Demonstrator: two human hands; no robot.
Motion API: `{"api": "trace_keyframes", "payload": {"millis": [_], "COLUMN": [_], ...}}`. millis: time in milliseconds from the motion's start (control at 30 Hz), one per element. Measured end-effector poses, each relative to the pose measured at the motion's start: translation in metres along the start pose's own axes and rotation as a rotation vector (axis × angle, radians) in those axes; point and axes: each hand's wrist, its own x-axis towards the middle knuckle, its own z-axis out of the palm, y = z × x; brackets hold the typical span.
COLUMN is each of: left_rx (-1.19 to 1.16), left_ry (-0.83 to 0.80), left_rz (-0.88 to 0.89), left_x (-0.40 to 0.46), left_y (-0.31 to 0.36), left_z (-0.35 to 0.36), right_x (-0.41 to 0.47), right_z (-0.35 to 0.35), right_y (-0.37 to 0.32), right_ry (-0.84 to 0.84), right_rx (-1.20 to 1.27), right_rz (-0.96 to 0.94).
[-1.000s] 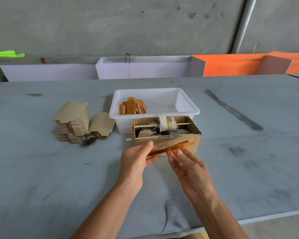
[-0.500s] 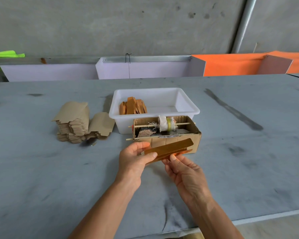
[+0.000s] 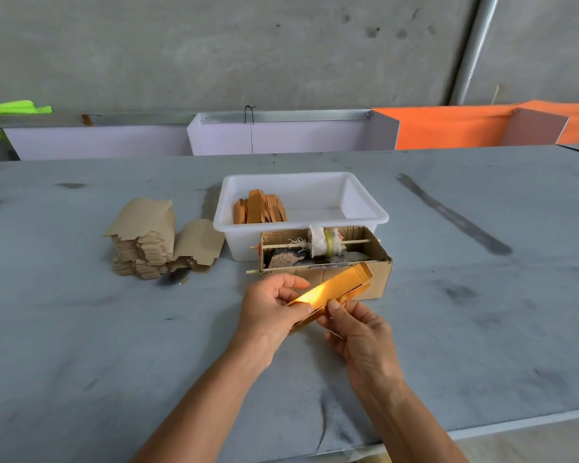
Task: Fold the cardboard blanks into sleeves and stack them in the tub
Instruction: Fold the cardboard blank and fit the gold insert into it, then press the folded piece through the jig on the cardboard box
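Both hands gripping one gold sleeve (image 3: pixel 335 289)

Left hand (image 3: pixel 269 310) and right hand (image 3: pixel 360 332) are pinching its near end with curled fingers (image 3: pixel 333 304), above the bench (image 3: pixel 81 329), before the tub (image 3: pixel 301 212).

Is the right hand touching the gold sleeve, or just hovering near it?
Touching. The head view shows the right hand with its thumb tip pressed on the near edge of the gold sleeve, which the left hand grips too.

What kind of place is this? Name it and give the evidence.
Probably a small packing workshop: a bare concrete wall, a long grey work table, a pile of cardboard blanks and a white tub holding folded sleeves.
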Motion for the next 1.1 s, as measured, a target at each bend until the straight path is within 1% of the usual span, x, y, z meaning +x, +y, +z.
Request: {"api": "trace_keyframes", "payload": {"millis": [133,267,400,467,633,767,833,900,1000,1033,1067,1100], "left_rx": [-0.198,-0.224,-0.236,-0.298,-0.549,-0.571,-0.574,-0.589,-0.638,-0.658,-0.673,-0.683], "left_ry": [0.015,0.092,0.096,0.118,0.153,0.162,0.190,0.238,0.321,0.340,0.355,0.365], "left_rz": [-0.057,-0.104,-0.119,-0.123,-0.180,-0.186,-0.179,-0.166,-0.149,-0.152,-0.156,-0.161], "left_x": [-0.005,-0.005,0.000,0.002,0.002,0.004,0.006,0.010,0.018,0.021,0.023,0.025], "left_y": [0.000,-0.002,-0.003,-0.002,0.004,0.006,0.009,0.014,0.023,0.025,0.027,0.029], "left_z": [0.005,0.012,0.007,0.006,0.014,0.015,0.014,0.009,-0.003,-0.007,-0.010,-0.011], "right_x": [0.003,0.003,0.004,0.004,0.003,0.004,0.005,0.008,0.021,0.028,0.035,0.043], "right_z": [0.003,0.004,0.000,-0.001,0.015,0.026,0.027,0.027,0.023,0.020,0.019,0.018], "right_y": [-0.001,-0.003,-0.012,-0.016,-0.018,-0.021,-0.023,-0.028,-0.047,-0.055,-0.063,-0.069], "right_ry": [0.058,0.061,0.082,0.097,0.102,0.076,0.054,0.062,0.190,0.239,0.278,0.297], "right_rx": [0.036,0.059,0.026,0.038,0.136,0.108,0.035,-0.118,-0.329,-0.435,-0.594,-0.787], "right_rz": [0.015,0.053,0.037,0.034,0.050,0.067,0.057,-0.025,-0.336,-0.430,-0.485,-0.503]}}
